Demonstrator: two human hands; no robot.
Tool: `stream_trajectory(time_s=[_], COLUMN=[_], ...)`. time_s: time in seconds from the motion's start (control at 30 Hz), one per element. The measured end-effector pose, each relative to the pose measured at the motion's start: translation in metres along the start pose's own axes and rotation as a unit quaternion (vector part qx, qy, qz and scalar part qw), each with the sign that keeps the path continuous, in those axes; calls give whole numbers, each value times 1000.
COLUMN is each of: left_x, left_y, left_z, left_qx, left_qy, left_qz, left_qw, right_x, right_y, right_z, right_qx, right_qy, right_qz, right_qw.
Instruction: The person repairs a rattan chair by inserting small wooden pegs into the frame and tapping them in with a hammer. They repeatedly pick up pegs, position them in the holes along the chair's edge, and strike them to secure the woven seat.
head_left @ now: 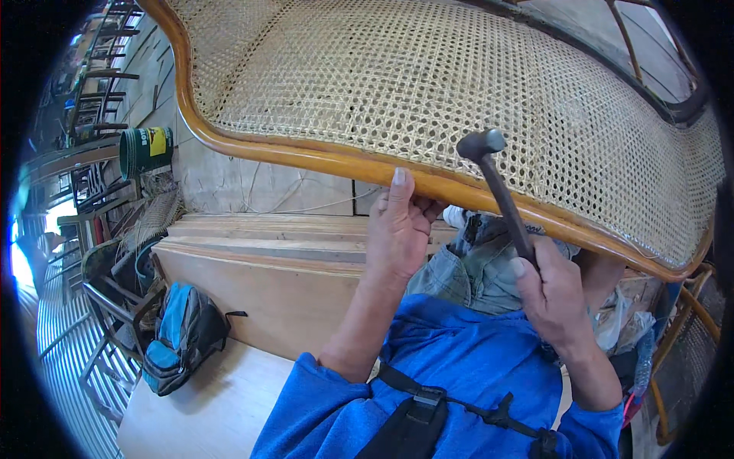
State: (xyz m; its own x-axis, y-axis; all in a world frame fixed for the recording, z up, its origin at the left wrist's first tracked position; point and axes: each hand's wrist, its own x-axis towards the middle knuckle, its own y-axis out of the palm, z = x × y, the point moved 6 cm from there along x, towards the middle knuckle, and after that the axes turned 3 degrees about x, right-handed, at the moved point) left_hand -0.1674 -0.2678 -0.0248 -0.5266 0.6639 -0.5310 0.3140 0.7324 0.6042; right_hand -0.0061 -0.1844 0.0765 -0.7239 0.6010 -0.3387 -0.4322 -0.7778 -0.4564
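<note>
Left hand [397, 226] pinching frame [329, 161], right hand [552, 291] clamped round hammer [501, 195] — could smash thumb or tear cane [428, 76].

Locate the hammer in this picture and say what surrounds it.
The hammer sits right of centre in the head view, gripped by the right hand, its head raised against the woven cane panel just above the wooden frame.

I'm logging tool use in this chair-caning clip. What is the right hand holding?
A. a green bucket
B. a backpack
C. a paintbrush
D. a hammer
D: the right hand grips the dark handle of a hammer, its head raised near the woven cane panel.
</note>
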Motion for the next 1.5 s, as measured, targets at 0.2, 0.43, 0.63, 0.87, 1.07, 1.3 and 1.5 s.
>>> stream_trajectory(time_s=[0.2,0.43,0.63,0.87,1.07,1.3,1.5], left_x=[-4,-2,0,0,-1,1,4], left_y=[-7,-1,-2,-5,-5,-3,-6], left_z=[2,-1,0,0,-1,-2,6], left_qx=[20,-8,-7,10,20,35,-46], left_qy=[-16,-7,-10,-15,-12,-7,-10], left_qz=[2,-16,-8,19,17,18,-12], left_qw=[1000,1000,1000,1000,1000,999,999], right_x=[4,4,5,6,-1,2,3], right_y=[16,7,7,10,5,-4,5], right_z=[-27,-8,-7,-21,-17,-12,-30], right_qx=[-84,-31,-21,-65,-58,-9,-81], right_qy=[42,20,28,44,14,24,68], right_qz=[45,26,26,50,29,11,39], right_qw=[995,999,999,996,998,1000,994])
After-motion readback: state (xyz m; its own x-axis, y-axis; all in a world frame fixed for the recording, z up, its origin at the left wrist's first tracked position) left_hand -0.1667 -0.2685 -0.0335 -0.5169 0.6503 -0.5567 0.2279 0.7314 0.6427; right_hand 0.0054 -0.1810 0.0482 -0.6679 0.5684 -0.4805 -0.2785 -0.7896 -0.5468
